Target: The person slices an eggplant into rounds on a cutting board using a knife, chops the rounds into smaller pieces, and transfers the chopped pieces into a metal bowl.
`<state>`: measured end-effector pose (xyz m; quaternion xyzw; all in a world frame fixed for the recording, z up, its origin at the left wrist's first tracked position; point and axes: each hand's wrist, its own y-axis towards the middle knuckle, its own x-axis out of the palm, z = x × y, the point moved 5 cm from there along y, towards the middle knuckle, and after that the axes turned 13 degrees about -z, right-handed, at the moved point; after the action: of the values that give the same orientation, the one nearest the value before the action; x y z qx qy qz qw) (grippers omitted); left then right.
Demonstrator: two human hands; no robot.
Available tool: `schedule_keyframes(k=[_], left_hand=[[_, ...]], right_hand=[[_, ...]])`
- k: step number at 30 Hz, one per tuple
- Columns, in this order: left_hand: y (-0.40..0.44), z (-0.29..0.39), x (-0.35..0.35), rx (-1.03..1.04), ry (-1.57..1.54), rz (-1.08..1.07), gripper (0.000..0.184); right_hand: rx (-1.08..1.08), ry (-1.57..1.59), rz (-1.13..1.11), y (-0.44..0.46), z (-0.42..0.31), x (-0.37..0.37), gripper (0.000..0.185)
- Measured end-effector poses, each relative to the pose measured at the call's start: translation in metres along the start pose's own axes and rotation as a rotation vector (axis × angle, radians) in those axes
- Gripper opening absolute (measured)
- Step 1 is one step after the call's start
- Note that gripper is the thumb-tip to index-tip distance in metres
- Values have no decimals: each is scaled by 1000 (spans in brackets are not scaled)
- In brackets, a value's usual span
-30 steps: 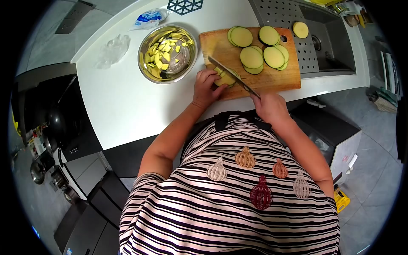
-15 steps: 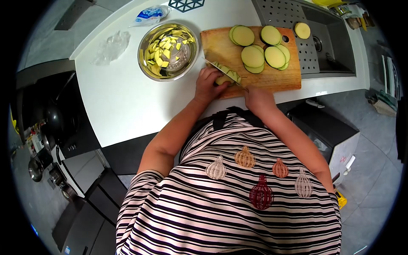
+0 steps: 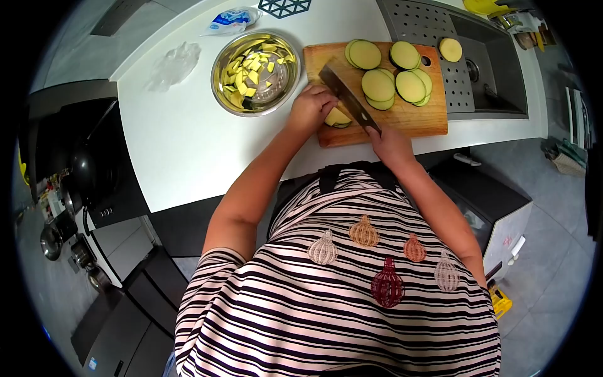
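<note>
My right hand (image 3: 392, 146) is closed on the handle of a knife (image 3: 349, 99), whose wide blade slants up and left over the wooden cutting board (image 3: 414, 123). At the board's left edge my left hand (image 3: 312, 108) has its fingers curled together beside the blade; whether they hold anything is hidden. Pale green slices (image 3: 338, 118) lie between that hand and the knife. Round slices with dark green rims (image 3: 377, 85) rest in several small overlapping stacks farther up the board. Left of the board, a steel bowl (image 3: 292, 88) contains yellow-green cut pieces (image 3: 252, 76).
A clear crumpled bag (image 3: 174, 66) and a blue-white packet (image 3: 232, 21) lie left of and behind the bowl. A lattice trivet (image 3: 284, 7) is at the back. One round piece (image 3: 450, 49) sits on the perforated tray (image 3: 453, 95) beside the sink (image 3: 496, 69).
The knife has lifted and turned steeper off the slices. My left hand's fingers have drawn together and shifted up slightly. The view has moved a little.
</note>
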<state>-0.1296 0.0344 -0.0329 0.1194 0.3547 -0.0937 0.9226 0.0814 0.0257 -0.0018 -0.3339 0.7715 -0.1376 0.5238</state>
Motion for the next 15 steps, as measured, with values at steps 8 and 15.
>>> schedule_keyframes(k=[8,15], left_hand=[[-38,2,-4,-210,-73,245,14],[-57,15,15,-184,16,156,29]], right_hand=[[-81,10,23,-32,-19,-29,29],[-125,-112,-45,-39,-17,-18,25]])
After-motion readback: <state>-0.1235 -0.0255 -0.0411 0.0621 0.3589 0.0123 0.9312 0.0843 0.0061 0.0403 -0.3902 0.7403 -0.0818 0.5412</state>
